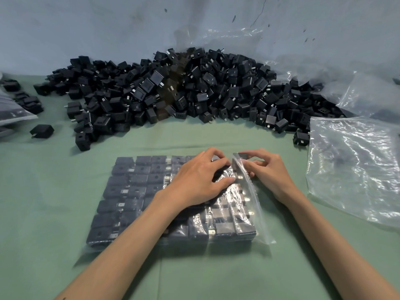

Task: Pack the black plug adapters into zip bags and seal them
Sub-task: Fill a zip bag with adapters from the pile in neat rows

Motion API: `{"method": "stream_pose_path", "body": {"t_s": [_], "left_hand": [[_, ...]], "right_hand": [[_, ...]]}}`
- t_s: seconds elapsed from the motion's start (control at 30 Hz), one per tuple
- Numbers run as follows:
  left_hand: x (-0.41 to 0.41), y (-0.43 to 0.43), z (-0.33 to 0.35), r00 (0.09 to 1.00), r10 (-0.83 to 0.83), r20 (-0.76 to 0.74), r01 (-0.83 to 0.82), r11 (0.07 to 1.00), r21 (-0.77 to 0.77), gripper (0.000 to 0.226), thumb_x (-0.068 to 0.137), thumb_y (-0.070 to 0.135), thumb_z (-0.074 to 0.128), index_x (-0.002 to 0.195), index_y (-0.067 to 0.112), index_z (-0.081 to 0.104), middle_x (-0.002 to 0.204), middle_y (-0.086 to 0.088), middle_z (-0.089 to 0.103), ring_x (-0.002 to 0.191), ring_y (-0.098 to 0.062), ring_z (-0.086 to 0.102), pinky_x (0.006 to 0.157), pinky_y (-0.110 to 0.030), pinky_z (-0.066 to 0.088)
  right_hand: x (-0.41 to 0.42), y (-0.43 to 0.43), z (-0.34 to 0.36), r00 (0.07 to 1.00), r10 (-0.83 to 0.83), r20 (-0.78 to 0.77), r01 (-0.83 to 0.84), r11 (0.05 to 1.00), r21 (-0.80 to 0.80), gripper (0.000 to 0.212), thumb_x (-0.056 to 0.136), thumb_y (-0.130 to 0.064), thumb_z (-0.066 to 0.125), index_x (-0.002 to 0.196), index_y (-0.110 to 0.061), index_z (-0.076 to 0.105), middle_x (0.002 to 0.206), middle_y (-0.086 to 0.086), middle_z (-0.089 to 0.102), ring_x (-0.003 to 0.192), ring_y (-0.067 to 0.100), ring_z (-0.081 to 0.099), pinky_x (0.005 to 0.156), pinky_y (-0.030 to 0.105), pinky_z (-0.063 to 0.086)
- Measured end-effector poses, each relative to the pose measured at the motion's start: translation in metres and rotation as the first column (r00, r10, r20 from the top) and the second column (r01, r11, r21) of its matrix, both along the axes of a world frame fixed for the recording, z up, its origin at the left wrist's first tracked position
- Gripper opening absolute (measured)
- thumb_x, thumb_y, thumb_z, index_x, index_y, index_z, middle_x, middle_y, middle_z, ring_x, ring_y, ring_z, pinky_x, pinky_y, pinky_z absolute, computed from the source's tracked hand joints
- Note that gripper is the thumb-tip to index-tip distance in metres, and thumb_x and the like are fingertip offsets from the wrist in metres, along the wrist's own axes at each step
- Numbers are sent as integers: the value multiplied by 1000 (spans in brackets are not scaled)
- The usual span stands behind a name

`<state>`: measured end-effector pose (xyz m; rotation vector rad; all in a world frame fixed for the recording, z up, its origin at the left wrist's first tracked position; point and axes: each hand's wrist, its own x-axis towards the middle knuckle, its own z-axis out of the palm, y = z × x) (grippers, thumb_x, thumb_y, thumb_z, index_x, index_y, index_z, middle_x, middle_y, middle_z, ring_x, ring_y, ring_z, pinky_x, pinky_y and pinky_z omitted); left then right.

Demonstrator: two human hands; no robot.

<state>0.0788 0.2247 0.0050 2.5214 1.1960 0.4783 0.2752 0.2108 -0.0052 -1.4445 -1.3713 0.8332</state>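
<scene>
A clear zip bag [218, 230] lies flat on the green cloth, filled with neat rows of black plug adapters [134, 182]. Its open mouth runs along the right side, with the zip strip [251, 191] standing up. My left hand [199, 180] rests on top of the bag near its far right corner, fingers bent and pressing down on the plastic. My right hand [268, 169] pinches the zip strip at the far corner between thumb and fingers. A big heap of loose black adapters [173, 89] lies behind.
A stack of empty clear zip bags [355, 169] lies at the right. More crumpled plastic [303, 61] sits behind the heap. Packed bags [13, 109] and a few stray adapters [42, 131] are at the left edge. A grey wall rises behind.
</scene>
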Motion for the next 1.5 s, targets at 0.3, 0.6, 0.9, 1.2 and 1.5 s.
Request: {"method": "stream_pose_path", "body": {"t_s": [0.3, 0.6, 0.9, 1.2, 1.5], "left_hand": [[2, -2, -2, 1000, -11, 1, 11, 1000, 12, 50, 90, 55, 44, 136, 35, 39, 139, 18, 42, 113, -3, 39, 91, -26, 36], [4, -1, -1, 1000, 18, -14, -19, 999, -51, 56, 89, 56, 48, 137, 31, 35, 125, 11, 48, 103, -3, 38, 88, -27, 34], [27, 51, 27, 993, 119, -4, -117, 973, -197, 28, 95, 42, 52, 101, 24, 72, 99, 3, 69, 100, -9, 54, 86, -39, 47], [29, 70, 19, 981, 66, 182, 36, 861, -508, 43, 90, 44, 61, 76, 4, 72, 59, -3, 50, 47, -9, 36, 53, -22, 34], [23, 91, 22, 989, -94, 115, 143, 805, -575, 26, 89, 42, 62, 90, 19, 74, 76, 14, 68, 83, -6, 60, 86, -27, 45]], "right_hand": [[2, -1, -2, 999, 31, -41, -32, 999, -39, 16, 79, -14, 75, 95, -17, 70, 86, 5, 71, 58, 7, 67, 55, 14, 48], [-4, -3, -5, 998, -64, 26, 63, 998, 15, 21, 77, -18, 77, 96, -15, 71, 88, 0, 72, 60, 5, 67, 55, 12, 47], [-2, -5, -6, 999, -17, -32, 17, 1000, 12, 17, 79, -13, 74, 95, -14, 69, 90, 6, 70, 58, 6, 66, 56, 16, 49], [-2, -6, -4, 997, -25, -69, 26, 999, 23, 12, 78, -8, 75, 89, -11, 71, 74, 4, 72, 61, 15, 68, 56, 20, 52], [-3, -7, -2, 996, -23, -81, 23, 1000, 3, 9, 78, -7, 74, 84, -9, 68, 75, 6, 70, 52, 6, 64, 50, 15, 48]]}}
